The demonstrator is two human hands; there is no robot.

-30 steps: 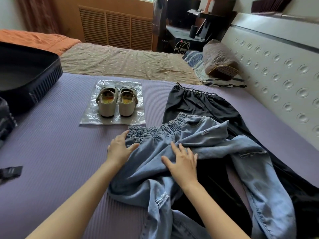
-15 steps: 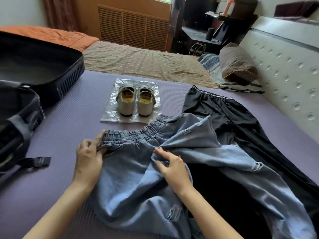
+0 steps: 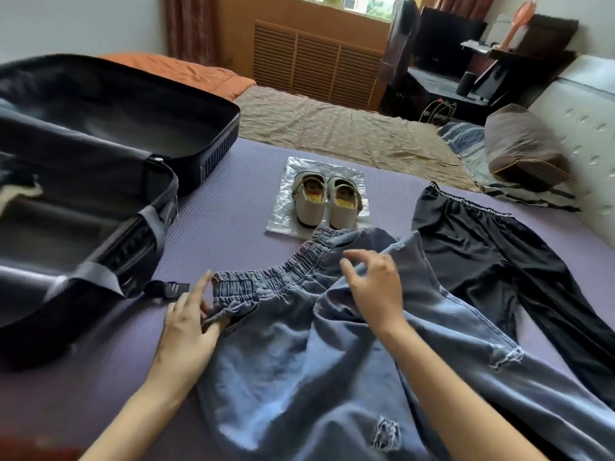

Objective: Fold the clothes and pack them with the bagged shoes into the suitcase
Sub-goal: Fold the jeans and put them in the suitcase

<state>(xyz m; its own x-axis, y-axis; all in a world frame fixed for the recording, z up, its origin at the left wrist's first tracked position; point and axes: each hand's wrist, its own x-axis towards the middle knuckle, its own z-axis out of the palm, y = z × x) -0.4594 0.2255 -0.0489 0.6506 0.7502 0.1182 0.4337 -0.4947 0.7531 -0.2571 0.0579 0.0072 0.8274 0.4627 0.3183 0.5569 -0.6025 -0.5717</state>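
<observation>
Blue ripped jeans (image 3: 299, 367) lie crumpled on the purple mat in front of me, waistband toward the shoes. My left hand (image 3: 191, 322) pinches the left end of the waistband, index finger stretched out. My right hand (image 3: 374, 287) hovers over the jeans' bunched middle with fingers loosely curled, holding nothing. Black trousers (image 3: 492, 271) lie flat to the right, partly under the jeans. A pair of cream shoes (image 3: 324, 202) stands on a clear plastic bag (image 3: 286, 214) just beyond the waistband. The open black suitcase (image 3: 100, 181) is at the left.
The purple mat (image 3: 233, 207) covers the bed's near part. A beige sheet (image 3: 326, 131) and an orange blanket (image 3: 186, 69) lie further back. A brown pillow (image 3: 522, 148) rests by the white padded headboard (image 3: 585, 128) at right. A suitcase strap buckle (image 3: 168, 289) lies near my left hand.
The view swung left, showing more of the suitcase. My left hand went from lying flat to pinching the waistband's end. My right hand lifted off the denim.
</observation>
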